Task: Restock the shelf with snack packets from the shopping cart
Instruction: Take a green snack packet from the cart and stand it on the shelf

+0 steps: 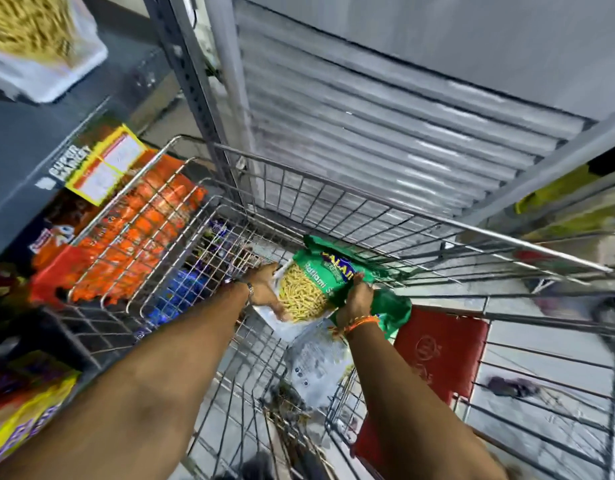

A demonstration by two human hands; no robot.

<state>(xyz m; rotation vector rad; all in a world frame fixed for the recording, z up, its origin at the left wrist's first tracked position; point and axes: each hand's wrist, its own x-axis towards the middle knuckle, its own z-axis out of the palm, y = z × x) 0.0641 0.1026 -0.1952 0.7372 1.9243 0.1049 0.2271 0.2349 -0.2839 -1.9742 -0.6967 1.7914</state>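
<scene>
Shop aisle, corrugated grey shutter (385,109) at twelve o'clock. At nine o'clock, dark metal shelf (32,133) stocked with orange snack packets (133,237), within easy reach for restocking. Centre, silver wire shopping cart (334,199) drawn up beside it. Left hand (264,289), fingers curled around one edge of green, clear-windowed snack packet of yellow sticks (313,289); right hand (356,303) clamped on opposite edge at three o'clock, probably steadying slippery film for lifting out. More packets beneath.
</scene>
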